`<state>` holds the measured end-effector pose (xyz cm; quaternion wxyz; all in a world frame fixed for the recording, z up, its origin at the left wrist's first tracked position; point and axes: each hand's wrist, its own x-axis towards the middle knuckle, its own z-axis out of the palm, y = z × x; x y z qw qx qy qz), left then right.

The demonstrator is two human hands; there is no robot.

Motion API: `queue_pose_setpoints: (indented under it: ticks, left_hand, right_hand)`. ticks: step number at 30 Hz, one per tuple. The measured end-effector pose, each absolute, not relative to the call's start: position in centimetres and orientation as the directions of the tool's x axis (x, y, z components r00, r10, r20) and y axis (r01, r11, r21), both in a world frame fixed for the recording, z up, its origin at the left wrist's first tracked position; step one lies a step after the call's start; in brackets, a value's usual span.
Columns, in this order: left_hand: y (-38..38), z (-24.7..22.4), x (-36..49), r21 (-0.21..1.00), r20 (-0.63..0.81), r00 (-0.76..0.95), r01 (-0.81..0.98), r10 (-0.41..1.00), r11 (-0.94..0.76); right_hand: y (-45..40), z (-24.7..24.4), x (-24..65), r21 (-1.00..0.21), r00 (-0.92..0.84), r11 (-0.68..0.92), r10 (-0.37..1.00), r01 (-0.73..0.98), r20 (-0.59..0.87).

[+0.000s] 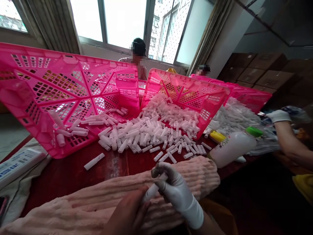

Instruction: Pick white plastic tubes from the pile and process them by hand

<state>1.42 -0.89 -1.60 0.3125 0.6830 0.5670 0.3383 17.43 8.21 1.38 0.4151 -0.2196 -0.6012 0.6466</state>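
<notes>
Between my two hands is a small white plastic tube (152, 192), tilted up to the right over a pink ribbed cloth (97, 199). My left hand (130, 209), bare, grips its lower end. My right hand (176, 189) wears a white glove with dark-stained fingertips and closes round the upper end. Beyond them, a heap of similar white tubes (137, 133) spills over the dark red table (117, 164). One longer white tube (94, 161) lies apart on the left.
Pink baskets, one large (91, 94) and another (183, 94), stand tipped with tubes inside. A white bottle with a green cap (232, 148) leans at the right. A co-worker's gloved hand (278, 116) is farther right. A white box (21, 164) lies left. Two people sit behind the baskets.
</notes>
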Motion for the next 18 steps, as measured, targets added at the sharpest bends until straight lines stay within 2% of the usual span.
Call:
queue_pose_setpoints:
  ticks: [2, 6, 9, 11, 14, 16, 18]
  left_hand:
    - [-1.2, -1.4, 1.8, 0.866, 0.080, 0.101, 0.485, 0.992, -0.120]
    - [-1.4, -1.3, 2.6, 0.951, 0.024, 0.025, 0.306, 0.999, -0.031]
    - [-1.4, -1.6, 3.3, 0.993, -0.049, -0.022, 0.108, 0.999, 0.051]
    - [-1.5, -2.0, 3.9, 0.974, -0.201, -0.003, -0.103, 0.980, 0.200]
    - [-1.7, -2.7, 4.6, 0.838, -0.406, 0.081, -0.363, 0.910, 0.407]
    - [-1.7, -2.8, 4.7, 0.835, -0.419, 0.099, -0.348, 0.902, 0.426]
    - [-1.5, -2.8, 4.7, 0.919, -0.331, 0.123, -0.182, 0.935, 0.350]
  right_hand:
    - [7.4, 0.5, 16.7, -0.905, -0.468, 0.032, 0.848, -0.424, 0.249]
    - [6.1, -2.1, 15.6, -0.916, -0.413, 0.075, 0.876, -0.394, 0.250]
    - [5.6, -3.5, 15.4, -0.895, -0.427, -0.011, 0.882, -0.446, 0.202]
    - [5.2, -3.8, 15.5, -0.850, -0.435, -0.070, 0.879, -0.522, 0.195]
    - [4.4, -3.5, 16.0, -0.797, -0.490, -0.152, 0.849, -0.585, 0.198]
    - [3.8, -3.2, 16.4, -0.825, -0.591, -0.218, 0.790, -0.521, 0.164]
    - [3.4, -3.3, 17.0, -0.883, -0.652, -0.206, 0.745, -0.423, 0.139]
